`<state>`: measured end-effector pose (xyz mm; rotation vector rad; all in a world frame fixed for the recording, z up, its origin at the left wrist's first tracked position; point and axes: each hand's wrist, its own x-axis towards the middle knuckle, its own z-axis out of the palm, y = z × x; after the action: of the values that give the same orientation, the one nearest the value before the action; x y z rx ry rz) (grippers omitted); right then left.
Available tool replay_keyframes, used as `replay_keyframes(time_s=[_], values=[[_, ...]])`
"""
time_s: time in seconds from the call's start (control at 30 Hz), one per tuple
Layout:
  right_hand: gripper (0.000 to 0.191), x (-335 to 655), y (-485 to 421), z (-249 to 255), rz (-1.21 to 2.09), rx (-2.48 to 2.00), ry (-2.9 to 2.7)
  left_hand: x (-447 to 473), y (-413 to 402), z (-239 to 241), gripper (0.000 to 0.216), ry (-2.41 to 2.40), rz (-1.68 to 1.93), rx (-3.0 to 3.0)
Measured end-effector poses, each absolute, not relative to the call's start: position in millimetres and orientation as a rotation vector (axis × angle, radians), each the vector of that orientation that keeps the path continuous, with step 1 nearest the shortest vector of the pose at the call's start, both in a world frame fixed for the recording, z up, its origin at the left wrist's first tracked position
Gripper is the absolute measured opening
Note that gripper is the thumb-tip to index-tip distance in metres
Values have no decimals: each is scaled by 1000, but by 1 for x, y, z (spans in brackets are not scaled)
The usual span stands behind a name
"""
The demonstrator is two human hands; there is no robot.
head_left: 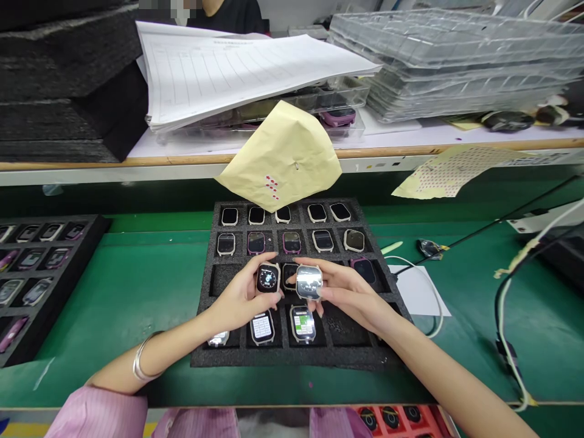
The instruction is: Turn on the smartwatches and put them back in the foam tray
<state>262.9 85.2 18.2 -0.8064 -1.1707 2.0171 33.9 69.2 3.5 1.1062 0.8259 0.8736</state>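
The left hand (244,292) is curled around the round-dial watch (267,278), its thumb along the lower side of the case, and the right hand (349,291) pinches the bright-screen watch (309,282) with the thumb at the lower right corner and fingers around the far side and underneath. Both watches are held, faces up, above the middle of the black foam tray (292,358), which lies on the green worktop (150,286) with its near edge close to the worktop's near edge. Along the tray's near edge sit the grid-screen watch (261,327) and, to its right, the green-screen watch (302,323), each in its own compartment; more watches fill the two rows by the far edge. A second foam tray (68,289) stands at the worktop's left end, and a white sheet (424,289) lies just beyond the first tray's right edge. Each watch is probably light and rigid, its glossy face smooth enough to slip and liable to smear, scratch or crack if knocked against the other case. The better hold is likely on the case's side edges, thumb and fingers opposed, with the screen left bare; the foam is soft and should cushion a watch laid in it.
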Motion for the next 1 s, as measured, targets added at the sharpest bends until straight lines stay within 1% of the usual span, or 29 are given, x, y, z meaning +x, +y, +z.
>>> replay_keyframes(time_s=[0.13, 0.23, 0.37, 0.8, 1.0], values=[[46, 262, 84, 17, 1917, -912, -1252, 34, 72, -4, 50, 769, 903, 973], [53, 263, 83, 17, 1814, -995, -1336, 34, 72, -7, 44, 754, 920, 928], [57, 263, 84, 17, 1750, -1029, -1384, 34, 70, -8, 43, 736, 913, 910], [53, 264, 82, 15, 1781, -992, -1405, 35, 70, 0, 38, 769, 841, 970], [50, 262, 82, 16, 1926, -787, -1275, 34, 70, 0, 35, 924, 838, 1183]])
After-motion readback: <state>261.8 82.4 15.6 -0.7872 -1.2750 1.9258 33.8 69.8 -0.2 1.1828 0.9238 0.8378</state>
